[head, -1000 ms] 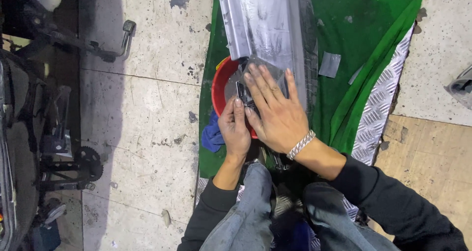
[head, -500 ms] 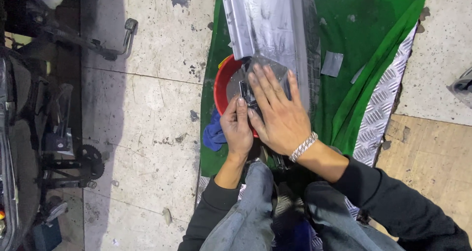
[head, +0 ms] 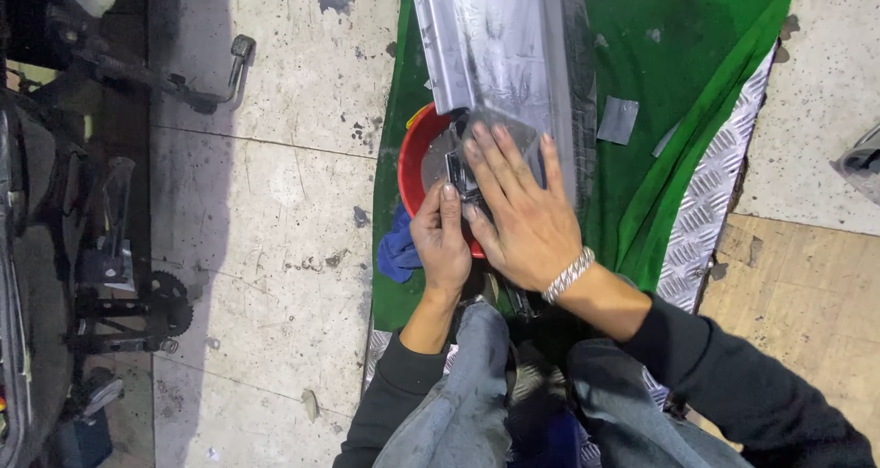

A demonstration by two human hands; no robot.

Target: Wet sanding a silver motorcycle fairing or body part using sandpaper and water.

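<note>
A long grey metal panel [head: 500,46] lies on a green cloth [head: 678,55], its near end over a red basin [head: 412,156]. My right hand [head: 518,216], with a silver bracelet at the wrist, is spread flat on the panel's near end, fingers apart. My left hand [head: 442,239] sits beside it, fingers closed on a small dark piece [head: 458,173] pressed against the panel's end. What lies under both palms is hidden.
A blue rag [head: 396,253] lies at the basin's left. Chequered metal plate [head: 710,202] edges the green cloth on the right. A motorbike's frame, sprocket and footpeg [head: 137,285] stand along the left. My knees fill the bottom centre.
Both hands have stayed on the panel's end. The left fingers have shifted slightly up along the dark piece; the view has barely moved.
</note>
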